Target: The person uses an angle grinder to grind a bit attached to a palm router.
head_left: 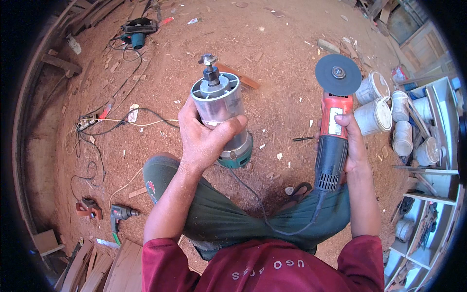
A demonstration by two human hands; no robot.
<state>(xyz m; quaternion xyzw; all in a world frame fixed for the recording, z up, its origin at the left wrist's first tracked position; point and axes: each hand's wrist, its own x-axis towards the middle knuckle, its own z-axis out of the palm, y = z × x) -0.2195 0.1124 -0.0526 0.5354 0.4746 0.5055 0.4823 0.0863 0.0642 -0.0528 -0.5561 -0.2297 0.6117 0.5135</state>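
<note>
My left hand (206, 138) is wrapped round the silver metal body of a router motor (221, 100) with a green end cap. It is held upright, and a router bit (208, 59) sticks up from the collet at its top. In my right hand (355, 141) is a red and black angle grinder (332, 146), gripped round its body with the thumb across the front. A dark flat disc (346, 78) is fitted at the grinder's upper end. The two tools are apart. A cord (292, 232) runs from the grinder's lower end and passes over my lap.
A circular saw (138, 33) lies at the far left. Cables and a power strip (87, 122) spread over the dusty floor at left, with a drill (120, 214) nearer me. White buckets (373, 117) and shelves (438, 197) stand at right. Wood planks (124, 267) lie near left.
</note>
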